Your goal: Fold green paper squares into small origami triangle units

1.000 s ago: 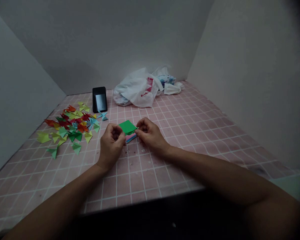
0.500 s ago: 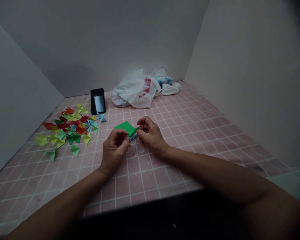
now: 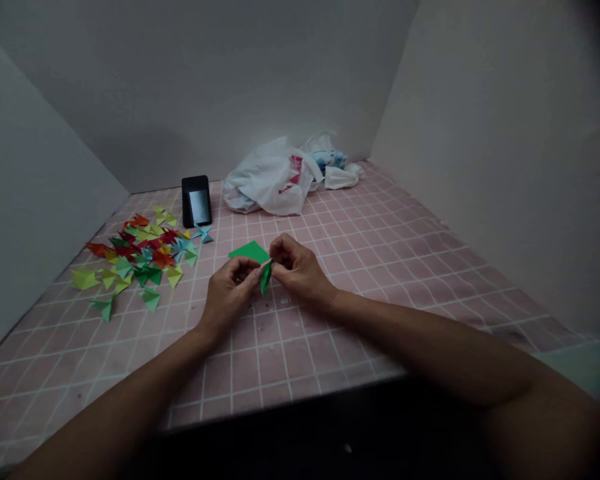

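Head view shows both my hands meeting at the near right corner of the green sheet (image 3: 250, 251), which lies flat on the worktop (image 3: 360, 347) and which I take as my landmark. The green folded piece (image 3: 266, 277) is just on the near side of this sheet, a little to its right, between my two hands. My right grip (image 3: 300, 270) is to the right of the sheet, with thumb and forefinger closed on the upper end of the piece. My left grip (image 3: 229, 293), on the near left side of the sheet, has its fingertips close together at the left edge of the piece; whether they pinch it or only touch it, I cannot tell. The relation that matters, I judge, is this: the long axis of the piece runs from the right fingertips down towards my body, leaning slightly left, with its pointed end free, and neither hand is clearly the nearer one. Well to the left of the sheet are scattered the coloured folded papers (image 3: 149, 275). Beyond the sheet, a black device (image 3: 197, 201) stands to the left and a white plastic bag (image 3: 267, 181) lies almost straight behind.
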A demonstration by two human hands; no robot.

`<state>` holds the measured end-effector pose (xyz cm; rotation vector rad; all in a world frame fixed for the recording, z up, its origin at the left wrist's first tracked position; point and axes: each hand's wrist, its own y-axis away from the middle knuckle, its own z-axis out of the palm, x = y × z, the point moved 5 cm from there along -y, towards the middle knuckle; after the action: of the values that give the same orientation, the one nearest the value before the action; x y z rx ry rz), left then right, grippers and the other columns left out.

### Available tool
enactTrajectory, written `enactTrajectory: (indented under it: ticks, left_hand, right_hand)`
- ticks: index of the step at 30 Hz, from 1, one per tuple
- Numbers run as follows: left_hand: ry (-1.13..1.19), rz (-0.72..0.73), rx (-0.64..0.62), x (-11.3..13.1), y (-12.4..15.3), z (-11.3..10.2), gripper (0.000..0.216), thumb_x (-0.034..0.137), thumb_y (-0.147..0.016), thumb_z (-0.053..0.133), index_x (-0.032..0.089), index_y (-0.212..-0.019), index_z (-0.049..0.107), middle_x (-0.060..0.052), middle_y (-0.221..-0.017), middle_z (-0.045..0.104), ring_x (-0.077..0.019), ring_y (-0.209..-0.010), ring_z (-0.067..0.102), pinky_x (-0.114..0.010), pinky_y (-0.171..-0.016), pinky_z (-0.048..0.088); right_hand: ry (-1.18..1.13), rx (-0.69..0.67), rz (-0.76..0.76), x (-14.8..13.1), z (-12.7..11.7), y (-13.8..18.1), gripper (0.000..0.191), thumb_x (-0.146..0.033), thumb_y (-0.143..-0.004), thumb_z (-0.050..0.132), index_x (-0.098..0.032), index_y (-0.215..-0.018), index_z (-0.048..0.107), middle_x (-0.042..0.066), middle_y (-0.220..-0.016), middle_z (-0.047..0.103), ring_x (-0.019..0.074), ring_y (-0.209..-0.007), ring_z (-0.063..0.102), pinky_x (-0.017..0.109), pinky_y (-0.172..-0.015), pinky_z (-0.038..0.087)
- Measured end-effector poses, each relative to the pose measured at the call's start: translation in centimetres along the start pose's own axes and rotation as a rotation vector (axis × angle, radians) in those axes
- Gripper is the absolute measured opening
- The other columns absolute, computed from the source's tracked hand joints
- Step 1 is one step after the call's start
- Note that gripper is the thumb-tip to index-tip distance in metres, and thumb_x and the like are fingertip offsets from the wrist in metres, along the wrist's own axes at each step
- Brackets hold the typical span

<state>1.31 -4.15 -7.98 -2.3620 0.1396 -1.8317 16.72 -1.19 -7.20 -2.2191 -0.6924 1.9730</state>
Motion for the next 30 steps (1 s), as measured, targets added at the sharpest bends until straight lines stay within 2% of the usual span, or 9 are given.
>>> enactTrajectory:
  ticks: [4,7,13,16,19,30]
  left_hand:
    - [-0.137,0.111,-0.002,0.3,0.1,0.0,0.014,0.033,-0.086,0.071,0.019,-0.081,0.07,-0.001,-0.075,0.066,-0.0147,-0.066,0.061,-0.026,-0.059,0.047]
    - [-0.208,0.16,-0.008,0.6,0.1,0.0,0.014,0.031,-0.088,0.068,0.02,-0.079,0.07,-0.001,-0.072,0.066,-0.0158,-0.066,0.061,-0.025,-0.057,0.045]
    - [-0.073,0.058,0.021,0.2,0.0,-0.3,0.016,0.034,-0.085,0.069,0.02,-0.078,0.066,0.002,-0.063,0.06,-0.0134,-0.055,0.054,-0.024,-0.049,0.042]
    - [0.001,-0.007,0.005,0.0,0.0,-0.3,0.018,0.036,-0.084,0.07,0.019,-0.079,0.066,0.002,-0.062,0.059,-0.0122,-0.052,0.051,-0.024,-0.048,0.041]
    - [-0.002,-0.023,-0.007,-0.1,0.0,-0.2,0.019,0.037,-0.083,0.071,0.019,-0.078,0.066,0.002,-0.065,0.061,-0.0121,-0.054,0.052,-0.023,-0.048,0.041]
    - [0.009,-0.02,0.006,-0.6,-0.2,-0.3,0.016,0.035,-0.082,0.073,0.019,-0.082,0.068,0.001,-0.069,0.063,-0.0132,-0.057,0.054,-0.023,-0.048,0.043]
  right_hand:
    - [0.042,-0.063,-0.051,-0.4,0.2,0.2,0.012,-0.015,-0.074,0.052,-0.023,-0.081,0.047,-0.006,-0.071,0.045,0.0125,-0.064,0.043,0.029,-0.063,0.035]
    - [0.082,-0.083,-0.051,-0.4,0.3,0.3,0.011,-0.016,-0.077,0.053,-0.024,-0.082,0.046,-0.005,-0.072,0.046,0.0127,-0.065,0.045,0.029,-0.064,0.037]
    - [0.042,-0.105,0.048,0.6,0.4,0.1,0.018,-0.023,-0.081,0.059,-0.023,-0.098,0.052,-0.005,-0.073,0.053,0.0138,-0.066,0.05,0.029,-0.064,0.039]
    - [0.044,-0.109,0.085,1.0,0.5,0.1,0.01,-0.028,-0.082,0.06,-0.021,-0.083,0.053,-0.003,-0.074,0.054,0.0143,-0.07,0.05,0.03,-0.066,0.038]
    - [0.067,-0.112,0.096,1.2,0.6,0.0,0.015,-0.027,-0.082,0.058,-0.021,-0.072,0.049,-0.003,-0.07,0.05,0.0138,-0.068,0.046,0.029,-0.065,0.036]
    - [0.107,-0.213,0.099,1.4,1.0,0.3,0.012,-0.02,-0.081,0.06,-0.02,-0.071,0.053,-0.003,-0.067,0.052,0.013,-0.066,0.046,0.029,-0.063,0.033]
